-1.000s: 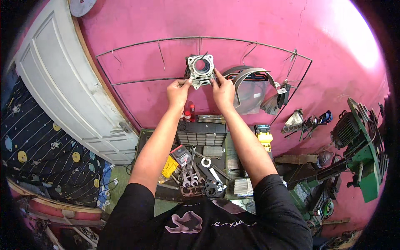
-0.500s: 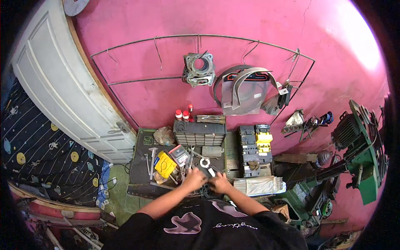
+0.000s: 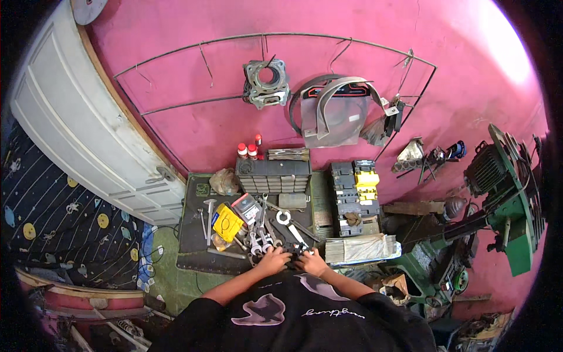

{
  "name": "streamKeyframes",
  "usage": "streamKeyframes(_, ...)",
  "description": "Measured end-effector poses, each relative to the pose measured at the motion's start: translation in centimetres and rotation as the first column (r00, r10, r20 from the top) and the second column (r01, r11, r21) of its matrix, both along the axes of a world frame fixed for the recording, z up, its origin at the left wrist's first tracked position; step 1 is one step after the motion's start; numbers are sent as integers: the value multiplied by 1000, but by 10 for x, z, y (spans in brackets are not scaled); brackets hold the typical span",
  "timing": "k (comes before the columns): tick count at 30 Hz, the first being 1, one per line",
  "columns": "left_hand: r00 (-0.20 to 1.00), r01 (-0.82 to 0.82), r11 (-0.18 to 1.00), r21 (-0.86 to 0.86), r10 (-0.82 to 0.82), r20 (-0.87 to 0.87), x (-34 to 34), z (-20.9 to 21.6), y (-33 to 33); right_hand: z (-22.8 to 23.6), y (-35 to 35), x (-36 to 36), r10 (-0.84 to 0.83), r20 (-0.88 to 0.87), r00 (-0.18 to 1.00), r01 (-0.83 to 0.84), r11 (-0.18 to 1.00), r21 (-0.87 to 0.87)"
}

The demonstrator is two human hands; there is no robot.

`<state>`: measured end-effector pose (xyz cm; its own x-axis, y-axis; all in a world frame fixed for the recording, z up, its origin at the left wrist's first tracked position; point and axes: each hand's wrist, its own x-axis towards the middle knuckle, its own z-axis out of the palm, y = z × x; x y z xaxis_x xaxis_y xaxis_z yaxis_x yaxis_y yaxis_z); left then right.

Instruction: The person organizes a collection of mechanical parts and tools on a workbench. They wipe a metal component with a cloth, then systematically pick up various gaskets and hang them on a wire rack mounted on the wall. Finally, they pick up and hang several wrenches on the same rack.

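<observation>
My left hand (image 3: 274, 261) and my right hand (image 3: 313, 262) are close together at the near edge of the workbench (image 3: 193, 237). Both have curled fingers around a dark part (image 3: 296, 256) between them, too small and shaded to identify. Several open-end wrenches (image 3: 264, 239) lie just beyond my left hand. A pale ring-headed tool (image 3: 284, 218) with a long handle points toward my right hand. Left of the wrenches is a yellow pouch (image 3: 227, 226), with a clear packet (image 3: 246, 209) beside it and a hammer (image 3: 210, 223) farther left.
A dark drawer cabinet (image 3: 273, 176) stands at the back, with red-capped bottles (image 3: 247, 151) on top. To the right are a black-and-yellow organizer case (image 3: 356, 196) and a wrapped bundle of rods (image 3: 360, 249). A green machine (image 3: 504, 229) stands far right.
Relative to the bench, both hands have drawn slightly toward my body, uncovering more of the wrenches. The whole view has shifted, with the scene sitting higher in the picture.
</observation>
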<state>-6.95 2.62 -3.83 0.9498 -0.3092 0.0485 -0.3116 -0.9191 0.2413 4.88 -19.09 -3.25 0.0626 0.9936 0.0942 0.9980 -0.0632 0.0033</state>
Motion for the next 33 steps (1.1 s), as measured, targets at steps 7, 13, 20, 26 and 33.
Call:
streamKeyframes(7, 887, -319, 868, -381, 415, 204, 17, 27, 3, 45, 20, 19, -271, -3, 963, 261, 925, 275)
streamKeyframes(13, 723, -423, 569, -705, 681, 116, 59, 91, 26, 120, 64, 64, -414, -304, 858, 512, 732, 450)
streamKeyframes(20, 718, -447, 185, -875, 657, -228, 77, 166, 55, 181, 102, 88, -181, -784, 593, 735, 520, 436)
streamKeyframes(26, 762, -306, -154, -939, 552, -339, 83, 179, 53, 206, 132, 91, 155, -963, 222, 851, 450, 269)
streamKeyframes(33, 687, -265, -48, -963, 692, -223, 110, 285, 88, 255, 153, 108, 68, -877, 476, 672, 615, 413)
